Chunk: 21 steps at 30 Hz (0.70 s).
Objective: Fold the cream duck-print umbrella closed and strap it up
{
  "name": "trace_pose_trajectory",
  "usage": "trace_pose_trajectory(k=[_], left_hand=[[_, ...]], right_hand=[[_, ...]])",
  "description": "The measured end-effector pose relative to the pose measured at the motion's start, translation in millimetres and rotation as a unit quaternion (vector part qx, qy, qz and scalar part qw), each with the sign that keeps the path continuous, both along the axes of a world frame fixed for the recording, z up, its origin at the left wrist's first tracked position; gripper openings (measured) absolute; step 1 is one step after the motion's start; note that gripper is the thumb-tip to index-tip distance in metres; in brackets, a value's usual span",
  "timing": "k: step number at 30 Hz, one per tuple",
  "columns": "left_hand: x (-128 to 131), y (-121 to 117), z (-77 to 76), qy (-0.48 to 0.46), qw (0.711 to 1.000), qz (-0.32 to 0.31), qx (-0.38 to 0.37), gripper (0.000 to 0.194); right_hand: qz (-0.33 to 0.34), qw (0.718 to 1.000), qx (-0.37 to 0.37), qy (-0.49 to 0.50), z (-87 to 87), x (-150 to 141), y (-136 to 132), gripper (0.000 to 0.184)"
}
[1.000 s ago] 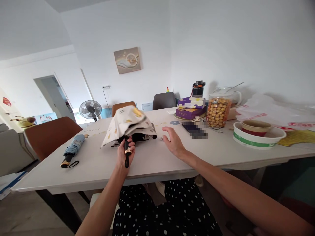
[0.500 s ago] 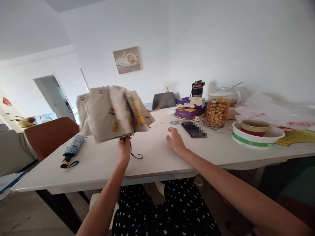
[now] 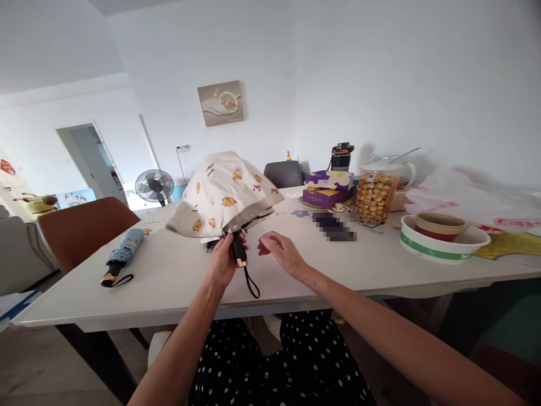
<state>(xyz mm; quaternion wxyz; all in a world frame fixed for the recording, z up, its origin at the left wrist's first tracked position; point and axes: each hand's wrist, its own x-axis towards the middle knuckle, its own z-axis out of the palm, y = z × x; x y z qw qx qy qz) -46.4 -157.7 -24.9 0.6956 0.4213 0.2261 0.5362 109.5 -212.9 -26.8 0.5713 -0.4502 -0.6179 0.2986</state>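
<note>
My left hand point(image 3: 226, 256) is closed around the black handle of a cream umbrella point(image 3: 226, 194) printed with small yellow and red figures. Its canopy is loosely collapsed and bulges above the fist, pointing away from me over the table. A black wrist strap point(image 3: 252, 282) dangles from the gold-trimmed handle end. Just right of the handle hovers my right hand point(image 3: 281, 251), holding nothing, its fingers loosely bent and apart from the umbrella. A folded blue umbrella point(image 3: 125, 251) with a black and gold handle lies on the left of the table.
On the white table point(image 3: 177, 287), a phone point(image 3: 332, 225) lies right of centre. Beyond it are purple tissue boxes point(image 3: 327, 194), a snack jar point(image 3: 375, 194) and a dark bottle point(image 3: 341, 157). A white-and-green bowl point(image 3: 439, 248) and a plastic bag point(image 3: 469, 197) occupy the right.
The cream umbrella swung up and left with its folds flapping, then came back toward the middle, fuller and rounder. My right hand has moved left, closer to the handle.
</note>
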Motion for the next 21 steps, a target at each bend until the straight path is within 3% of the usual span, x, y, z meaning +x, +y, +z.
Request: trace_pose_trajectory(k=[5,8,13,17,21], left_hand=[[13.9,2.6,-8.2,-0.035,0.999,-0.007,0.036,0.025],[19.1,5.3,-18.3,0.014,0.999,0.014,0.038,0.026],[20.5,6.6,-23.7,0.151,0.980,0.105,0.080,0.026],[19.8,8.0,-24.4,0.213,0.961,0.147,0.100,0.033],[21.9,7.5,-24.5,0.216,0.965,0.129,0.074,0.037]], right_hand=[[-0.002,0.996,-0.079,0.047,6.6,-28.4,0.3,0.022],[0.020,0.989,-0.127,0.077,4.3,-31.2,7.2,0.019],[0.083,0.966,-0.197,0.144,-5.0,-37.6,21.5,0.008],[0.085,0.964,-0.201,0.155,-9.3,-43.8,28.8,0.004],[0.074,0.971,-0.182,0.140,-10.3,-40.1,32.4,0.004]])
